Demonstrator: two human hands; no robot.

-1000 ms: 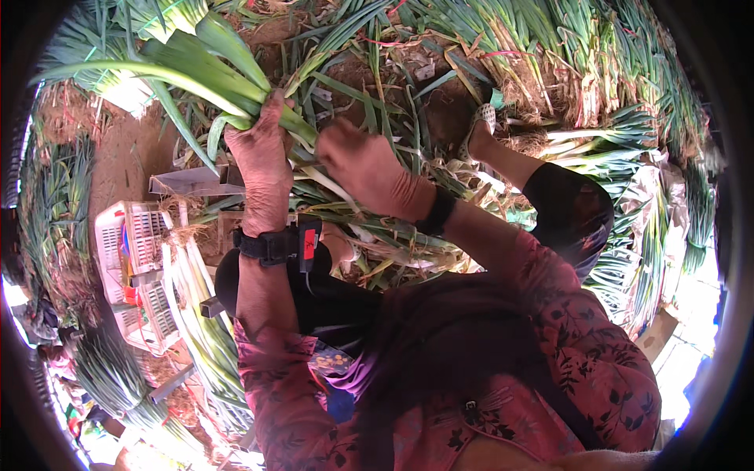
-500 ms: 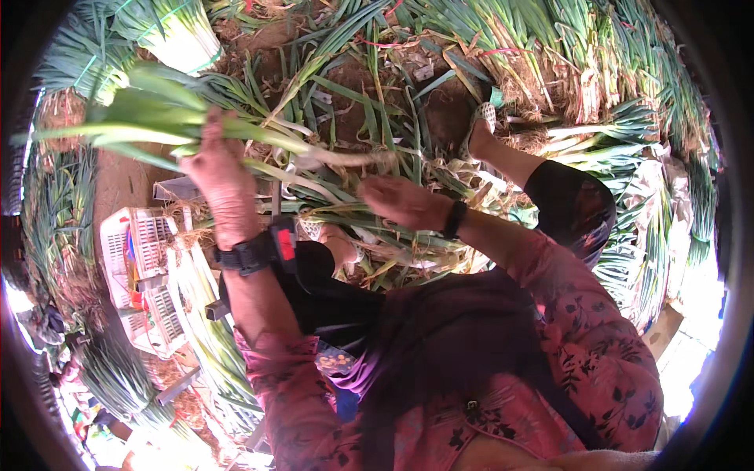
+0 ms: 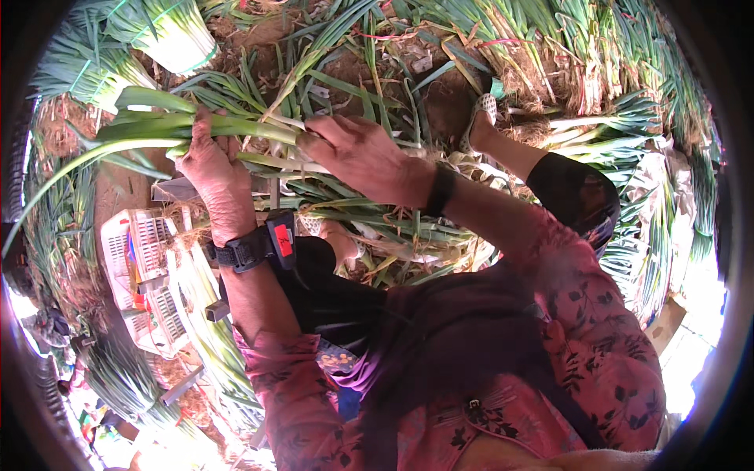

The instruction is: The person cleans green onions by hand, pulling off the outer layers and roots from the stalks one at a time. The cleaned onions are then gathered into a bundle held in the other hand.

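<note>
My left hand is closed around a few green onions, with their long green leaves trailing off to the left. Their pale stalks point right, toward my right hand. That hand's fingers are bent in on the stalks, and it covers the root end of the thickest one. Whether the right fingers pinch a leaf or the stalk itself is hidden. Beneath both hands lie loose green onions and peeled scraps.
A white plastic crate stands at the left, beside a row of pale-stemmed green onions. Tied bundles sit at the upper left. Unpeeled green onions with roots are heaped at the upper right. Metal bars stick out near the crate.
My right hand has moved left and up onto the stalks, from beside their root end. My left hand stays nearly in place, while the leaves it holds have swung and settled lower.
</note>
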